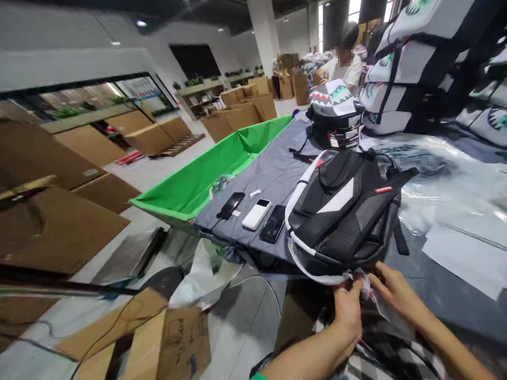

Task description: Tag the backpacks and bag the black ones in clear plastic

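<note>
From here I see the left hand [347,311] nearly closed, pinching a crumpled white wrapping [365,287] at the lower edge of a black backpack with white trim [343,216]. The right hand [396,290], half open, pinches the same wrapping.

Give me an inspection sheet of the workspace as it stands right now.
Surface: grey fabric on the table, green fabric alongside.
Job's things: black backpack with white trim, crumpled white wrapping at its near end.
Clutter: two smartphones, white power bank, shark-mouth bag, white plastic bag.
Grips: left hand and right hand at the wrapping; exact hold hidden.
Cables: thin dark cable over cardboard at lower left.
Surroundings: cardboard boxes, stacked grey bags, a co-worker beyond.
</note>
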`<action>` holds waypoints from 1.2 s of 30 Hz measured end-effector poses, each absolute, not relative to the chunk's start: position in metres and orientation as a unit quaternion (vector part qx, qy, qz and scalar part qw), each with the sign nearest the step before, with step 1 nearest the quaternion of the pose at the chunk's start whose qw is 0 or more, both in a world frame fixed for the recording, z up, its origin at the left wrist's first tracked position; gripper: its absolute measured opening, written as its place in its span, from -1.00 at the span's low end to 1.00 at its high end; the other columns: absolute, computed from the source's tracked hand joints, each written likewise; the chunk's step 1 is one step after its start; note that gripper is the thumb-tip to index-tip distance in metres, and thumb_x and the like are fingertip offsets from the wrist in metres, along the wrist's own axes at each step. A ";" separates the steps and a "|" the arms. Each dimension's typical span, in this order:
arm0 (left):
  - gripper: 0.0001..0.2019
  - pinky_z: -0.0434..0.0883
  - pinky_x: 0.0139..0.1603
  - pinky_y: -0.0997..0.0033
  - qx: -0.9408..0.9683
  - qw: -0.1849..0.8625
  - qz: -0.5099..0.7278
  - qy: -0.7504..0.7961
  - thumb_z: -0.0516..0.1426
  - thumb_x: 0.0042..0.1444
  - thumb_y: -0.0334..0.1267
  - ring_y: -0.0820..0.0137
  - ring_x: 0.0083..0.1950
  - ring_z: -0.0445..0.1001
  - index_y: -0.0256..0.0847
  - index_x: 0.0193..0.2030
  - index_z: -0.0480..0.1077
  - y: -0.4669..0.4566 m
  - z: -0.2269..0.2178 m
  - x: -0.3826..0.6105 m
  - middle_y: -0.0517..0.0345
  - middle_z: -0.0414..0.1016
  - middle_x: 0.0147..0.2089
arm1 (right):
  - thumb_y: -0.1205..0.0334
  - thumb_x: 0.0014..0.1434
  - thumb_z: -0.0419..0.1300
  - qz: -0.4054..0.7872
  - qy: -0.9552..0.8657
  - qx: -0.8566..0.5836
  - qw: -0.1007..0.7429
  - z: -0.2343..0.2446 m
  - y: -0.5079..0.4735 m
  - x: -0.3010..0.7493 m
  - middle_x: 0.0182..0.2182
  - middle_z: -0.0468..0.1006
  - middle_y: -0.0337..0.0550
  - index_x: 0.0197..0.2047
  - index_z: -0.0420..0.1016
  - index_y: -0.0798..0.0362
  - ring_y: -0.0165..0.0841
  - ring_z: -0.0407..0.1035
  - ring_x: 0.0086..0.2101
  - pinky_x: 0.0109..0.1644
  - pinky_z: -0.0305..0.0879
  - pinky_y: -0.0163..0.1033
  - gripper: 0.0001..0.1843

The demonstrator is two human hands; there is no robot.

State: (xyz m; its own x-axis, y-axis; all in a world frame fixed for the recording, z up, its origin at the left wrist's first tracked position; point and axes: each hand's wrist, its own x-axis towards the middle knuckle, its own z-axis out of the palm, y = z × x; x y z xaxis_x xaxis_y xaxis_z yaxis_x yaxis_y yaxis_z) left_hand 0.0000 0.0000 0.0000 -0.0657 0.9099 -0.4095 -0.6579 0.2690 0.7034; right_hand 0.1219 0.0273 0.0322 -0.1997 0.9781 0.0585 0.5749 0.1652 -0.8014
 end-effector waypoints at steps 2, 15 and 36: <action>-0.52 0.37 0.29 0.11 0.146 0.667 0.587 0.435 0.46 -0.18 0.02 0.14 0.10 0.57 -0.24 -0.18 0.56 -0.001 0.002 0.001 -0.07 0.65 0.00 | -0.05 0.12 0.04 0.284 -0.687 -0.592 0.311 0.031 0.024 0.122 -0.48 0.57 -0.12 -0.28 0.37 -0.06 -0.21 0.46 -0.48 -0.38 0.34 -0.16 -0.73; -0.37 0.40 0.27 0.12 0.114 0.657 0.627 0.404 0.53 -0.31 0.03 0.15 0.08 0.59 -0.19 -0.10 0.54 -0.004 0.014 -0.001 -0.04 0.63 -0.03 | -0.54 0.12 0.05 0.440 -0.658 -0.550 0.265 0.043 0.022 0.114 -0.58 0.37 -0.19 -0.53 0.38 0.03 -0.35 0.21 -0.51 -0.45 0.19 -0.25 -0.27; -0.81 0.47 0.04 0.24 0.660 0.334 0.521 0.427 0.25 0.21 -0.26 0.30 -0.09 0.59 -0.18 -0.05 0.51 -0.047 0.011 -0.082 0.07 0.65 -0.13 | -0.26 0.19 0.25 0.225 -0.740 -0.528 0.352 0.052 0.016 0.138 -0.65 0.29 -0.33 -0.29 0.56 0.02 -0.41 0.19 -0.64 -0.56 0.13 -0.29 -0.53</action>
State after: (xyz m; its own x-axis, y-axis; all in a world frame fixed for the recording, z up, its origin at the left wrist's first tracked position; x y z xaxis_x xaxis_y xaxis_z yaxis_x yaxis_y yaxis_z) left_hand -0.0821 -0.0471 0.0112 0.0936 0.9110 0.4016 0.2152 -0.4123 0.8853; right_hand 0.1384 0.0158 0.0522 -0.1954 0.9390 0.2830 0.6227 0.3417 -0.7039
